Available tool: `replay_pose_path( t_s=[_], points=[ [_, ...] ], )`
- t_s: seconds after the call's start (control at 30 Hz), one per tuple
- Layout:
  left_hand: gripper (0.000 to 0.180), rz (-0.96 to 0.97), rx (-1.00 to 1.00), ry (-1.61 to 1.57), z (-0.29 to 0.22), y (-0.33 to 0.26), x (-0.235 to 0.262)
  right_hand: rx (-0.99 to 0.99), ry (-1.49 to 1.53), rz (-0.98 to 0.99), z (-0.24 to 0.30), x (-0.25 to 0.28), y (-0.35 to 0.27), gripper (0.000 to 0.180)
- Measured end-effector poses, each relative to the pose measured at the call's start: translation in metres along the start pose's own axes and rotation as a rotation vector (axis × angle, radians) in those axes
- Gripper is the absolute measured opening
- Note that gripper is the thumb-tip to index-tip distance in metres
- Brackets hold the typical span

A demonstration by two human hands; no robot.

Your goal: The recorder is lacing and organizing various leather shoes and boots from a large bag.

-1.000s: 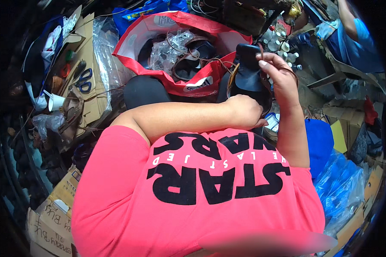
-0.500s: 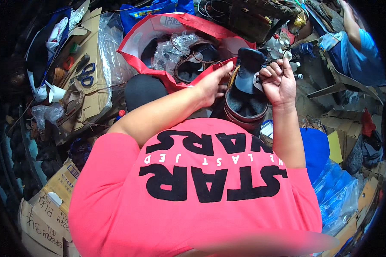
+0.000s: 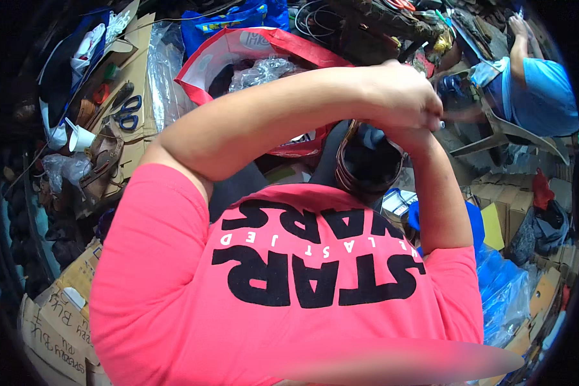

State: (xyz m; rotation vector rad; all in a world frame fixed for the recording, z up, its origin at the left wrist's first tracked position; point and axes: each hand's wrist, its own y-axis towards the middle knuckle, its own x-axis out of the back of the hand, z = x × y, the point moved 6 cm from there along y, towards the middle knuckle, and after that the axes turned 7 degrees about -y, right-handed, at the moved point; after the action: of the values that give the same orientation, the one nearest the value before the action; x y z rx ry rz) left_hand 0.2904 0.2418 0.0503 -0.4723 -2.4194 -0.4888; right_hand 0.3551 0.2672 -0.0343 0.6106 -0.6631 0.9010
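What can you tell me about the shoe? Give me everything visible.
The shoe is dark, with a near-black interior and a brownish, layered-looking rim that looks like leather. Its opening faces up toward the camera, and a grey-blue flap shows at its far side. It sits just beyond the pink shirt, right of the red bag. The left hand and wrist cover its far end; whether they, or the mostly hidden right hand, touch it cannot be told.

Left forearm (image 3: 283, 106): obstacle over red bag (image 3: 305, 48)
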Motion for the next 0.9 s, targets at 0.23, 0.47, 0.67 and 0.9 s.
replay_pose_path(
  t_s=[0.23, 0.47, 0.67, 0.9],
  points=[
    [0.042, 0.193, 0.085, 0.532, 0.040, -0.041, 0.017, -0.526, 0.655, 0.342, 0.010, 0.007, 0.002, 0.039],
    [0.019, -0.125, -0.007, 0.760, 0.013, -0.100, 0.007, -0.474, 0.595, 0.269, 0.005, 0.021, 0.009, 0.033],
    [0.035, 0.385, 0.358, 0.019, -0.001, -0.101, 0.002, -0.291, 0.403, 0.350, 0.013, 0.032, 0.011, 0.014],
    [0.026, -0.027, 0.360, -0.472, 0.108, -0.033, 0.002, 0.378, -0.607, -0.214, 0.043, 0.034, 0.009, 0.016]
  ],
)
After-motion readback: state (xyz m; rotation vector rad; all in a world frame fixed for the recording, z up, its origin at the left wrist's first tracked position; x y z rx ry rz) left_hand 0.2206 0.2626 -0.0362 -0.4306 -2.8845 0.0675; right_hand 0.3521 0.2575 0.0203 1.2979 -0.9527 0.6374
